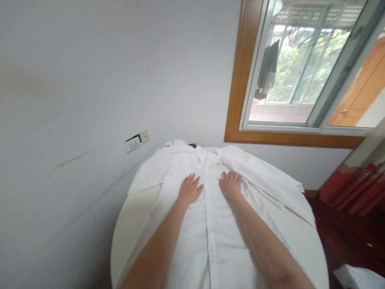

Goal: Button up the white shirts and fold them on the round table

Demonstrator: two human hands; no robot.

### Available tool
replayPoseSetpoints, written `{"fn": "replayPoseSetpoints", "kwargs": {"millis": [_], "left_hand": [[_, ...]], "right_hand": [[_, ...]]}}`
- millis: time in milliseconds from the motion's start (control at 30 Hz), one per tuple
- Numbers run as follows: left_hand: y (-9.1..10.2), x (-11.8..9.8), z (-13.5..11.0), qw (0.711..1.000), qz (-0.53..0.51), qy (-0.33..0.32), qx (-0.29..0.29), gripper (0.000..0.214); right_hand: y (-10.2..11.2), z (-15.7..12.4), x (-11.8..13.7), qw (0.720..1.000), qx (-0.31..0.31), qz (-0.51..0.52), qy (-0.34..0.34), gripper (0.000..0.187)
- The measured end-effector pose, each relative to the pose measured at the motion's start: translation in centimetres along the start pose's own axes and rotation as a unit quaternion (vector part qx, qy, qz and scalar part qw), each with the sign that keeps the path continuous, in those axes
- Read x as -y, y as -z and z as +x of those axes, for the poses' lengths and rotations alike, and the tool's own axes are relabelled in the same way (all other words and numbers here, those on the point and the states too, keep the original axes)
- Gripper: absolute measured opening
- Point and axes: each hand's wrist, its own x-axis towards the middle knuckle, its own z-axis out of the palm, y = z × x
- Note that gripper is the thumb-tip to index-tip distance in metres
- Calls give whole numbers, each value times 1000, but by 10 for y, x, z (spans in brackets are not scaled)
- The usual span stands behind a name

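Observation:
A white button-up shirt (195,224) lies front side up, its collar at the far end and its sleeves spread to both sides. Under it is a round cream table (129,237). My left hand (191,188) rests flat on the shirt's chest, left of the button strip, fingers spread. On the other side of the strip, my right hand (231,184) also lies on the cloth, palm down with its fingers stretched out. Neither hand grips the fabric. Some creases run across the lower part of the shirt.
The far side of the table stands by a white wall with a power socket (132,144). A wood-framed window (236,80) is at the upper right. To the right hangs a red and beige curtain (355,188) above a dark floor. White cloth (359,277) shows at the lower right corner.

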Motion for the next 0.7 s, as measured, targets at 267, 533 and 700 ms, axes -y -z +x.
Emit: {"fn": "replayPoseSetpoints", "kwargs": {"millis": [267, 533, 700], "left_hand": [[8, -9, -6, 997, -23, -56, -44, 50], [8, -16, -14, 994, -40, -97, -11, 56], [8, -16, -14, 994, -41, -96, -21, 53]], "right_hand": [[-18, 49, 18, 992, 46, 39, 114, 59], [-21, 97, -10, 998, -9, 12, 68, 59], [-25, 113, -17, 997, -72, -8, 37, 52]]}}
